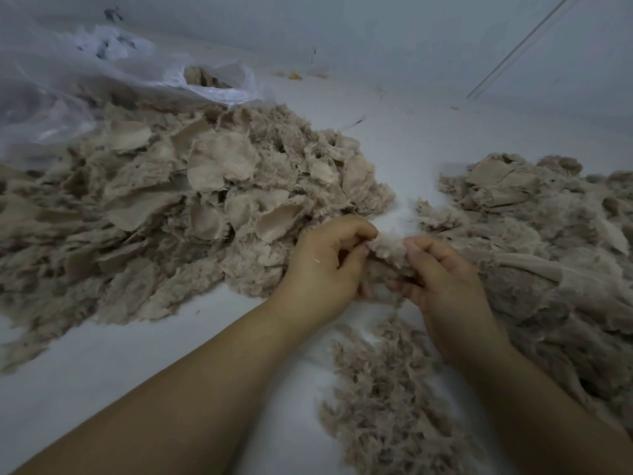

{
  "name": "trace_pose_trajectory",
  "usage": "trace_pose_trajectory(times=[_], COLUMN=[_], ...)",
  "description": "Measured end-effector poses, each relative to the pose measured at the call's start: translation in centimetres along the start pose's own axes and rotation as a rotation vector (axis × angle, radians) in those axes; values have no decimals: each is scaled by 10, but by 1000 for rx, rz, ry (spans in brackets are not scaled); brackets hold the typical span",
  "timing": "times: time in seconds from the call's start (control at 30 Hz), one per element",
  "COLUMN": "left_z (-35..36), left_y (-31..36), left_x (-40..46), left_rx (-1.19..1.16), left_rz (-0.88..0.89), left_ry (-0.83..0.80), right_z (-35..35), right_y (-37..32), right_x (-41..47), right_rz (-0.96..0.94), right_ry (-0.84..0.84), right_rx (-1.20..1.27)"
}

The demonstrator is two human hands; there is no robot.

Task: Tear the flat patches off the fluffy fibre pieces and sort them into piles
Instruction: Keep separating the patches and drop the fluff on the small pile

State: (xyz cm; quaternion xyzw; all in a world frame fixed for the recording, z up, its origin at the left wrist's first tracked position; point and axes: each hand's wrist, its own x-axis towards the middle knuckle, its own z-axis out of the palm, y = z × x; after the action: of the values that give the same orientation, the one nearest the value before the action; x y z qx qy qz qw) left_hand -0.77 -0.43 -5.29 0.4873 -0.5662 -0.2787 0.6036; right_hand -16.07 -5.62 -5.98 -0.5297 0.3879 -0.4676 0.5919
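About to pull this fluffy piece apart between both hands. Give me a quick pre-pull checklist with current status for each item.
1. Left hand has a grip on the fluffy piece: ok, fingers curled round its left end.
2. Right hand has a grip on the same piece: ok, thumb and fingers pinch its right end.
3. Flat patch located on the held piece: cannot tell, only fluff shows.
4. Piece lifted free of the big pile: ok.
5. Right pile within easy drop range: ok, beside the right hand.
6. Near pile below the hands: ok.
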Motion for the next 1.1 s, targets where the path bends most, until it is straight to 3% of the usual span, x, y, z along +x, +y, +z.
trace_pose_trajectory(times=[0.13, 0.3, 0.57, 0.87, 1.0, 1.1], left_z=[-1, -2, 2, 3, 2, 1], left_y=[0, 0, -7, -7, -6, -5], left_x=[4, 10, 16, 16, 13, 9], left_rx=[-197, -318, -192, -260, -407, -545], left_rz=[-151, -166, -215, -241, -321, -347], left_ry=[13, 60, 23, -7, 69, 105], right_z=[-1, -2, 2, 3, 5, 5], right_y=[-1, 1, 3, 2, -2, -2], right_x=[0, 2, -2, 0, -3, -6], right_rz=[-4, -2, -97, -79, -16, -68], right_ry=[-43, -37, -64, 128, 104, 2], right_rx=[15, 21, -175, -190, -55, -97])
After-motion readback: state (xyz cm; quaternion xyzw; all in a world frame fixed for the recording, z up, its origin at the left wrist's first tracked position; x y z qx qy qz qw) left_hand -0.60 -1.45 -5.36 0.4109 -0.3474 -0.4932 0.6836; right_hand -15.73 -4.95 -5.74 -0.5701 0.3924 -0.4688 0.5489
